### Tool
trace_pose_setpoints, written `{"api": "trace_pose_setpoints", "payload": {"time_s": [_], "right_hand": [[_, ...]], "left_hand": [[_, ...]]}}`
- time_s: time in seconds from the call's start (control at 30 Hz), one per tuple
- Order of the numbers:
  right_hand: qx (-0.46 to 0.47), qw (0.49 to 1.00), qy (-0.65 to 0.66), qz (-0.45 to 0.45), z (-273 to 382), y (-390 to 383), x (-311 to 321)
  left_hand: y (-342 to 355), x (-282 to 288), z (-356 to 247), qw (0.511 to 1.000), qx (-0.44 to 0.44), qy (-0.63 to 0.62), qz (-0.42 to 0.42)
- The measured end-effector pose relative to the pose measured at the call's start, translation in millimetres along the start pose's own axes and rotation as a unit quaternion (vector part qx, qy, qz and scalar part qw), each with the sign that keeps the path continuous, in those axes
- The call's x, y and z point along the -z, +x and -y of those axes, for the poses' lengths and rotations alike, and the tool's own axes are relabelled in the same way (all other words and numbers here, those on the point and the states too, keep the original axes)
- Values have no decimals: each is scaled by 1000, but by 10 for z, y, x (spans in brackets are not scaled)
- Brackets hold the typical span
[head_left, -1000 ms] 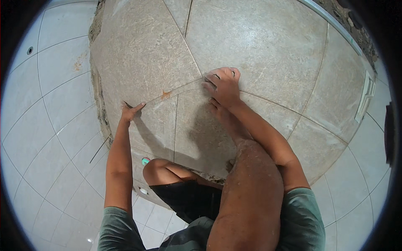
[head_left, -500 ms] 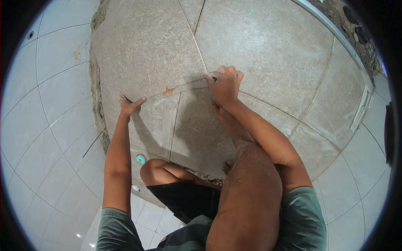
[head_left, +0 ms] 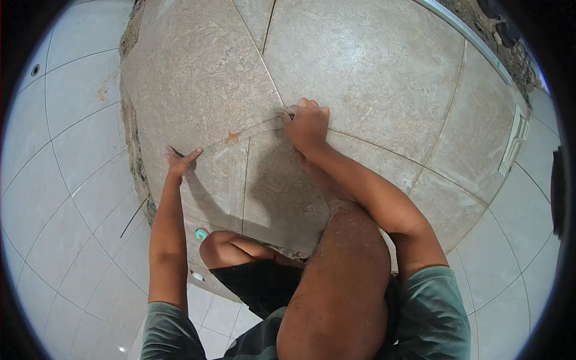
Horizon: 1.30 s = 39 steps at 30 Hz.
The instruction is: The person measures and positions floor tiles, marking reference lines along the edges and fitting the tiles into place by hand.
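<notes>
My left hand [head_left: 182, 162] lies at the seam on the near edge of a large beige tile [head_left: 204, 72], with thumb and fingers spread apart. Further right, my right hand [head_left: 307, 127] is closed, its fingers curled and thumb pressed in at that tile's near right corner. Whatever sits between thumb and forefinger is too small to make out. Beyond this hand extends another large beige tile [head_left: 372, 66]; a smaller tile [head_left: 276, 192] lies on the near side, shaded by my body. An orange-brown stain [head_left: 231, 138] marks the seam between my hands.
My raised knee [head_left: 354, 240] stands beneath my right forearm. A small round green thing [head_left: 202, 233] lies by my other knee. White floor tiles [head_left: 84, 180] lie beyond a rough mortar edge [head_left: 133, 138] on the left. At far right are a pale slotted fitting [head_left: 515, 139] and rubble [head_left: 510, 48].
The view has shifted slightly, so the tiles sit further left in it. Both hands keep their places at the seam. My knee now covers more of the small green thing.
</notes>
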State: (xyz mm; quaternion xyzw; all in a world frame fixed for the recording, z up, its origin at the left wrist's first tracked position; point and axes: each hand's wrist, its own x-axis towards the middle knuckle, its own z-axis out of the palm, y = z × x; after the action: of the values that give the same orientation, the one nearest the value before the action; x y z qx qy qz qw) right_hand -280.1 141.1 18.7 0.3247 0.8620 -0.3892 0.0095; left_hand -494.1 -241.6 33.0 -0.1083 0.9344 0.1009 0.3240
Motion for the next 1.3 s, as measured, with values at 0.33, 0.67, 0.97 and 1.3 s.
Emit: {"api": "trace_pose_setpoints", "payload": {"time_s": [0.33,0.67,0.97,1.3], "right_hand": [[17,1000,-3,1,47,-97,18],[43,999,13,-18,-98,-136,-31],[26,999,-16,-13,-173,-3,52],[-105,977,-55,178,230,306,218]], "left_hand": [[82,69,29,997,6,-33,73],[44,-26,71,999,-17,-20,31],[-68,-206,-91,999,-33,11,-12],[-102,-137,129,992,32,15,-120]]}}
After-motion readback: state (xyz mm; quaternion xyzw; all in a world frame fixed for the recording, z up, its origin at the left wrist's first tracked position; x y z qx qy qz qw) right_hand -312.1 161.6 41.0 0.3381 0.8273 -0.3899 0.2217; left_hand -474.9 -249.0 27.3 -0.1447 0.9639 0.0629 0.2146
